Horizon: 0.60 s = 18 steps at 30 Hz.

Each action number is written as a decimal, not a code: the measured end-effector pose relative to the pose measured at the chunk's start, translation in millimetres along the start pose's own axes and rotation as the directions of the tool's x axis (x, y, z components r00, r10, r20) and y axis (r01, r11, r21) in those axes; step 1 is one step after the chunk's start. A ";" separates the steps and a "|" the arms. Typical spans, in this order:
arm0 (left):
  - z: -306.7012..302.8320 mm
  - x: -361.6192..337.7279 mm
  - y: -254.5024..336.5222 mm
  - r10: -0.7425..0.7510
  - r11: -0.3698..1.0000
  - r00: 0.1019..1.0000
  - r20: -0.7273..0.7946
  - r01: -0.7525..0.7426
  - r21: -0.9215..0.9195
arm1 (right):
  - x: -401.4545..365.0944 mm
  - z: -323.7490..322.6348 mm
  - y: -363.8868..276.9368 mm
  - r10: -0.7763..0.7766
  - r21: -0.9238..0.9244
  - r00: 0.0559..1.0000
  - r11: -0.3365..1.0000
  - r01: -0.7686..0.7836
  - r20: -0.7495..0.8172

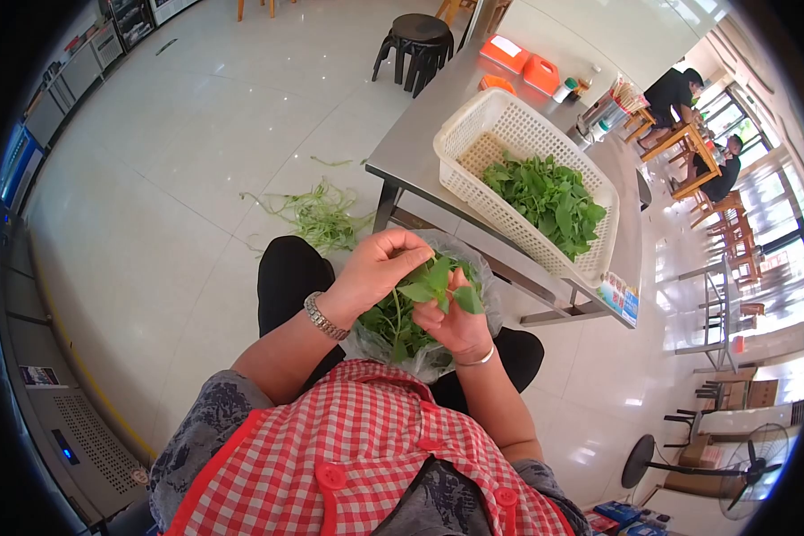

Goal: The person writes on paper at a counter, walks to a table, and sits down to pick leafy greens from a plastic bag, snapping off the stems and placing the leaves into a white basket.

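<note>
Head view: a steel surface [420, 147] is sitting just past the knees in a tiled dining room, with discarded stems [317, 214] lying on the floor. Both hands are pinching one leafy sprig [431, 284] over the lap. The left hand [375, 272] is closing on its top and the right hand [456, 326] is gripping a leaf. The sprig's tip is pointing toward the surface, its stem trailing down into a plastic bag [433, 362] of greens. A white basket [460, 192] on the surface is holding picked leaves [549, 196].

Left hand [375, 272] and right hand [460, 323] meet, fingers [417, 247] pinched together.

Both hands [420, 290] pinch a leafy sprig [433, 281].
</note>
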<state>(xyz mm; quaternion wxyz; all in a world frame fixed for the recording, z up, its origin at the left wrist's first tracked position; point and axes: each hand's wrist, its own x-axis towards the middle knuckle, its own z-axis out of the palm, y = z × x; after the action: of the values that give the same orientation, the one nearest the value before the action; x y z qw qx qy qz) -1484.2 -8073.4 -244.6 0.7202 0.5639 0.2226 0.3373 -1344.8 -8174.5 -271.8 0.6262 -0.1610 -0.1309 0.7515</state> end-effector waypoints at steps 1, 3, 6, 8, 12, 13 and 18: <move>-0.4 1.0 -2.8 0.006 1.000 1.000 -0.011 -0.006 0.028 | -0.9 3.6 -0.5 -0.010 -0.062 1.000 0.998 0.009 -0.016; -1.0 2.4 -7.3 0.025 0.996 0.999 -0.034 -0.022 0.091 | -1.9 8.6 -2.8 -0.031 -0.183 0.998 0.983 0.022 -0.049; -3.2 4.6 -13.2 0.083 0.975 0.995 -0.056 -0.070 0.212 | -3.1 -12.8 -8.3 -0.017 -0.299 1.000 0.954 0.018 0.005; -5.1 5.4 -17.4 0.140 0.941 0.989 -0.050 -0.117 0.316 | -4.7 -10.2 -8.4 -0.075 -0.306 0.995 0.950 0.052 -0.062; -3.7 -1.3 -4.6 0.279 0.834 0.960 0.015 -0.250 0.493 | -10.0 -3.6 -5.0 -0.120 -0.351 0.977 0.935 0.052 -0.175; -2.6 -3.5 -2.4 0.270 0.835 0.963 0.021 -0.244 0.493 | -11.7 -7.3 -5.7 -0.120 -0.370 0.977 0.928 0.046 -0.179; -16.4 -3.8 10.7 0.584 0.742 0.795 -0.164 -0.441 0.504 | -18.8 -31.0 -21.2 -0.295 -0.305 0.860 0.936 0.173 -0.417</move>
<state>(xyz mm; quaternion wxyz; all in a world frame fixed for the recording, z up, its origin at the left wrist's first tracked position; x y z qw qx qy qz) -1500.8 -8063.8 -238.8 0.4059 0.6906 0.2376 0.5494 -1310.1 -8189.3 -290.3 0.7002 -0.3954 -0.0952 0.5868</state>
